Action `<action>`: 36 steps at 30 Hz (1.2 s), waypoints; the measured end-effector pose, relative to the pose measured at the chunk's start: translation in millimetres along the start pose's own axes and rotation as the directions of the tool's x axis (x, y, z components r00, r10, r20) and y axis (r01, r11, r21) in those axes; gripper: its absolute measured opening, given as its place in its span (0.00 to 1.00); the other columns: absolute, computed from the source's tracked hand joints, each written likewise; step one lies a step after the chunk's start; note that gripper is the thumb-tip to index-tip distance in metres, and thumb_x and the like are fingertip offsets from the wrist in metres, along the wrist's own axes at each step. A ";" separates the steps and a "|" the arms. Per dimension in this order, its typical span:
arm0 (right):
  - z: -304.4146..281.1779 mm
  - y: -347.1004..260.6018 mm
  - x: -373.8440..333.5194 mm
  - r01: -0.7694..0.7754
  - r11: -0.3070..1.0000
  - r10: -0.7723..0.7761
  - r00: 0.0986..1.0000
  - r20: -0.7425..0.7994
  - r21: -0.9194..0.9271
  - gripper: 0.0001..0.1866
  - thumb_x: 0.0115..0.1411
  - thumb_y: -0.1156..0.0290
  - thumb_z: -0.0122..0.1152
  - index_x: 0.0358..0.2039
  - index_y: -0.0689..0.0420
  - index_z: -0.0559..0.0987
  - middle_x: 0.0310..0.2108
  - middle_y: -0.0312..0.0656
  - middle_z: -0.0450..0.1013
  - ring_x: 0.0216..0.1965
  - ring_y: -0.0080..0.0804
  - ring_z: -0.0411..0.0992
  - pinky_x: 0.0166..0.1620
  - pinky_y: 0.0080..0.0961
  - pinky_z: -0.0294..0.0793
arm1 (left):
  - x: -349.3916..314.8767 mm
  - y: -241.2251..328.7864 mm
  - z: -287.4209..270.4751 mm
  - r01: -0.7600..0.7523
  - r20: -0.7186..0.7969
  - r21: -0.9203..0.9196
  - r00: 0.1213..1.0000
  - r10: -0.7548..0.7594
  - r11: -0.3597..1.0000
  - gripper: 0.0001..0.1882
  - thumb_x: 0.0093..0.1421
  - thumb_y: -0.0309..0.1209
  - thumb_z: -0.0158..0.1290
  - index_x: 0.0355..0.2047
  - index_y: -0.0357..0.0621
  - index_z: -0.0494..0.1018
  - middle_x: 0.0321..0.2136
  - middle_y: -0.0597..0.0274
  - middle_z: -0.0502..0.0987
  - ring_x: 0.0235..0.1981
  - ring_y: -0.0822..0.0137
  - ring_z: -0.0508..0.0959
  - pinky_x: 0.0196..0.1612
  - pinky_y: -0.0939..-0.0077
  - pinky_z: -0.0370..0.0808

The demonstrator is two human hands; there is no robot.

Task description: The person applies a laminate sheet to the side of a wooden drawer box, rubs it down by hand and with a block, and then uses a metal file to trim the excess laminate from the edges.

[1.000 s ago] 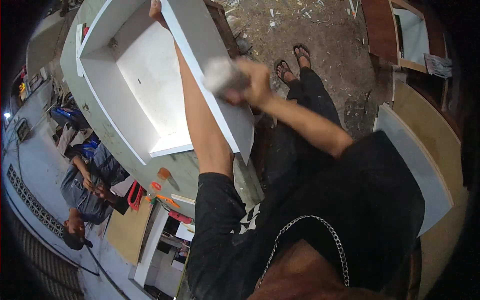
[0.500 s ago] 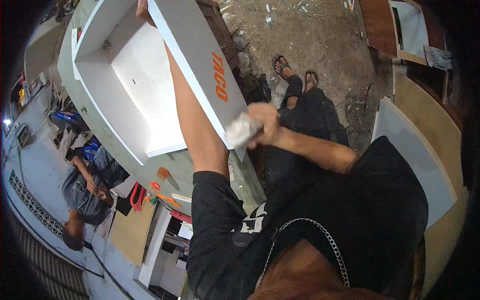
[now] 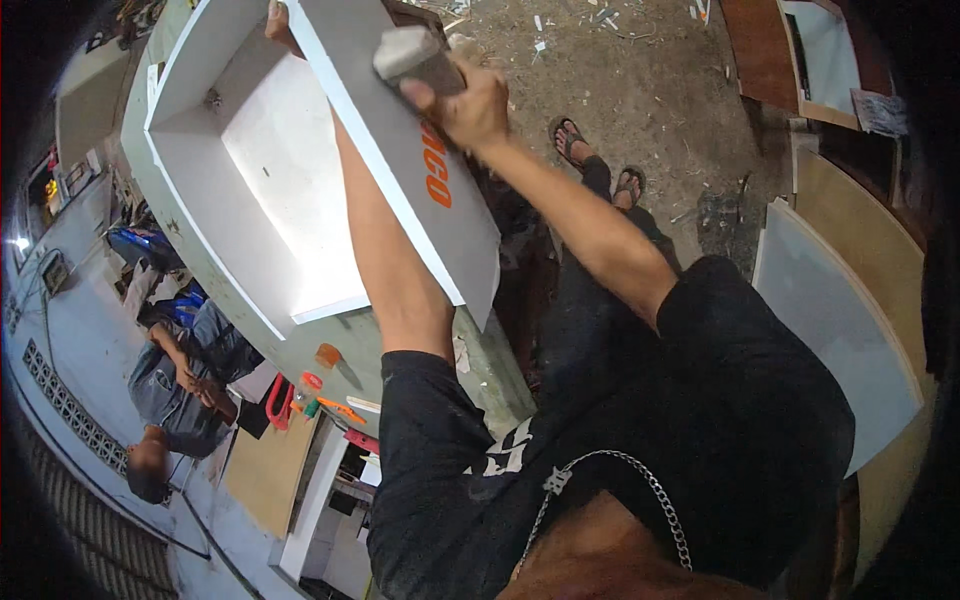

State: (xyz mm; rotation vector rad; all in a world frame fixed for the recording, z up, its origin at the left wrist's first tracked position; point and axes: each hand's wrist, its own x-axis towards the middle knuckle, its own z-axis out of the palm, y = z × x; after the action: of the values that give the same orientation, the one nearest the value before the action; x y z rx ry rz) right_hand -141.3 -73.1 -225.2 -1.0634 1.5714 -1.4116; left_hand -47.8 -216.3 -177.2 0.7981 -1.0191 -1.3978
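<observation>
Right hand [image 3: 475, 105]: fingers closed around a grey block [image 3: 408, 55] with a pale, rounded end. The block's exact kind cannot be confirmed. It is at the outer face of the side panel [image 3: 430, 130], toward the panel's far end and beyond the orange lettering [image 3: 436, 177]; whether it is in contact or just clear cannot be established from this angle.

Left hand [image 3: 278, 28]: at the far end of the same panel, by its raised edge, with the forearm reaching through the box. The panel's edge and the frame limit the view; whether the fingers are clamped on the board cannot be told.

The work piece, a white open-topped cabinet carcass [image 3: 300, 185], lies on the pale green bench [image 3: 490, 375], its lettered panel along the bench's right edge. At the near corner, a pointed white flap [image 3: 484, 308] projects past the panel's end.

Near the bench's lower-left edge are a red-capped bottle [image 3: 312, 382], a red-framed tool [image 3: 279, 402] and an orange-handled tool [image 3: 343, 410]. A co-worker [image 3: 165, 385] sits beyond the left edge, hands together.

Assessment: the step in hand appears to be rubbing or tapping down the panel's outer facing. The next move calls for steady bracing from the left and the block kept flat, with care near the edges.
</observation>
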 end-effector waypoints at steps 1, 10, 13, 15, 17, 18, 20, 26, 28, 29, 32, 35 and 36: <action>-11.8 1.8 -18.7 0.011 1.000 -0.011 0.999 -0.032 -0.004 0.34 0.48 0.36 0.65 0.33 0.61 0.80 0.25 0.47 0.78 0.30 0.38 0.79 0.34 0.32 0.76 | 0.8 -7.8 4.5 0.016 0.011 -0.017 1.000 -0.016 1.000 0.29 0.54 0.54 0.51 0.41 0.39 0.69 0.30 0.61 0.73 0.30 0.70 0.73 0.30 0.75 0.73; -72.9 -73.9 -146.9 -0.065 0.984 0.015 0.958 0.287 0.165 0.31 0.41 0.41 0.72 0.24 0.61 0.76 0.20 0.45 0.71 0.22 0.41 0.74 0.28 0.34 0.72 | 3.4 -1.6 -6.0 -0.025 -0.029 -0.050 0.999 0.023 0.998 0.28 0.54 0.54 0.51 0.41 0.39 0.69 0.29 0.60 0.73 0.29 0.70 0.73 0.30 0.74 0.73; -52.7 -55.4 -91.3 0.294 0.946 -0.317 0.928 0.196 0.138 0.35 0.47 0.33 0.63 0.24 0.61 0.78 0.20 0.44 0.71 0.22 0.40 0.73 0.24 0.32 0.69 | 8.4 -0.1 -10.0 -0.062 -0.053 -0.067 0.997 0.059 0.996 0.28 0.54 0.54 0.51 0.41 0.39 0.69 0.29 0.60 0.73 0.29 0.70 0.73 0.30 0.74 0.73; -15.1 -49.9 -15.3 0.406 0.904 -0.410 0.912 0.000 0.135 0.36 0.49 0.32 0.58 0.24 0.60 0.78 0.20 0.44 0.72 0.22 0.41 0.73 0.24 0.33 0.68 | 10.5 -6.0 -11.7 -0.052 -0.056 -0.081 0.997 0.047 0.995 0.28 0.54 0.54 0.51 0.41 0.39 0.70 0.29 0.60 0.73 0.29 0.70 0.73 0.30 0.74 0.73; 25.6 -47.4 63.8 0.404 0.912 -0.401 0.914 -0.062 0.066 0.32 0.52 0.36 0.56 0.25 0.58 0.79 0.20 0.48 0.74 0.21 0.42 0.73 0.24 0.35 0.67 | 10.3 -4.7 -18.3 -0.077 -0.077 -0.062 0.994 0.072 0.995 0.28 0.54 0.54 0.51 0.40 0.39 0.70 0.29 0.60 0.73 0.29 0.70 0.73 0.30 0.74 0.73; 43.4 -42.9 107.1 0.449 0.891 -0.453 0.870 -0.194 -0.064 0.31 0.52 0.38 0.58 0.24 0.59 0.79 0.20 0.51 0.74 0.20 0.44 0.72 0.24 0.36 0.66 | 11.2 -5.9 -11.9 -0.084 -0.071 -0.058 0.994 0.080 0.995 0.28 0.54 0.54 0.51 0.40 0.39 0.70 0.29 0.60 0.73 0.29 0.70 0.73 0.30 0.74 0.73; 57.2 -28.6 200.4 0.103 0.963 -0.145 0.976 -0.160 -0.248 0.38 0.46 0.29 0.57 0.33 0.57 0.80 0.24 0.51 0.76 0.25 0.50 0.76 0.26 0.42 0.69 | 9.7 -8.3 13.4 -0.036 -0.024 -0.130 0.999 0.033 0.991 0.26 0.56 0.52 0.51 0.40 0.40 0.70 0.27 0.61 0.74 0.26 0.72 0.74 0.27 0.76 0.74; 39.8 -21.7 103.8 0.154 0.988 -0.154 0.988 -0.004 -0.010 0.35 0.55 0.35 0.53 0.23 0.61 0.76 0.17 0.40 0.72 0.20 0.33 0.71 0.25 0.37 0.67 | 10.4 -20.1 -13.4 -0.077 -0.083 -0.206 0.995 0.061 0.976 0.30 0.59 0.53 0.49 0.49 0.38 0.68 0.34 0.65 0.74 0.33 0.77 0.75 0.35 0.81 0.75; -1.8 -31.4 -2.4 0.187 0.963 -0.222 0.959 0.175 0.195 0.29 0.54 0.41 0.58 0.23 0.60 0.77 0.20 0.42 0.73 0.22 0.38 0.73 0.29 0.36 0.70 | 9.7 -14.2 -29.9 -0.003 -0.012 -0.153 1.000 0.002 0.988 0.36 0.57 0.56 0.49 0.54 0.36 0.66 0.38 0.65 0.74 0.40 0.76 0.73 0.41 0.79 0.71; -25.6 -33.9 -50.9 0.175 0.945 -0.252 0.928 0.274 0.277 0.27 0.53 0.43 0.60 0.24 0.59 0.78 0.21 0.43 0.74 0.24 0.41 0.74 0.30 0.35 0.72 | 5.7 -9.1 -21.8 -0.005 -0.065 -0.125 0.998 -0.003 0.992 0.38 0.57 0.57 0.49 0.55 0.35 0.65 0.39 0.65 0.74 0.40 0.75 0.73 0.41 0.79 0.71; -22.7 -20.7 -50.4 0.268 0.917 -0.323 0.933 0.156 0.295 0.26 0.57 0.46 0.57 0.25 0.61 0.78 0.23 0.44 0.75 0.24 0.40 0.75 0.30 0.32 0.73 | 7.6 -15.2 -7.3 0.057 -0.162 -0.115 0.984 -0.075 0.992 0.45 0.54 0.59 0.50 0.60 0.33 0.61 0.47 0.60 0.72 0.45 0.72 0.72 0.45 0.79 0.69; 30.9 -33.0 78.4 0.317 0.938 -0.313 0.948 -0.050 0.140 0.26 0.52 0.44 0.60 0.22 0.60 0.76 0.17 0.44 0.70 0.19 0.38 0.71 0.25 0.34 0.68 | 4.5 -19.0 -20.0 0.110 -0.082 -0.158 0.989 -0.124 0.981 0.46 0.53 0.57 0.51 0.62 0.32 0.60 0.51 0.56 0.71 0.49 0.69 0.71 0.50 0.79 0.67; 44.8 -25.1 124.2 0.307 0.948 -0.302 0.950 -0.076 0.079 0.27 0.51 0.44 0.60 0.23 0.61 0.75 0.15 0.45 0.69 0.17 0.35 0.68 0.22 0.35 0.65 | 6.8 -17.4 -9.9 0.100 -0.077 -0.126 0.991 -0.111 0.987 0.46 0.53 0.57 0.51 0.61 0.32 0.60 0.52 0.55 0.71 0.50 0.67 0.70 0.52 0.76 0.66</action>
State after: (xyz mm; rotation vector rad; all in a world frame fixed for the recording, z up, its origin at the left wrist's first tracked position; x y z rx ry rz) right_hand -143.0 -206.1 -205.5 -1.2585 1.4143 -1.7202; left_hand -46.2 -225.2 -196.3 0.8231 -0.8287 -1.4893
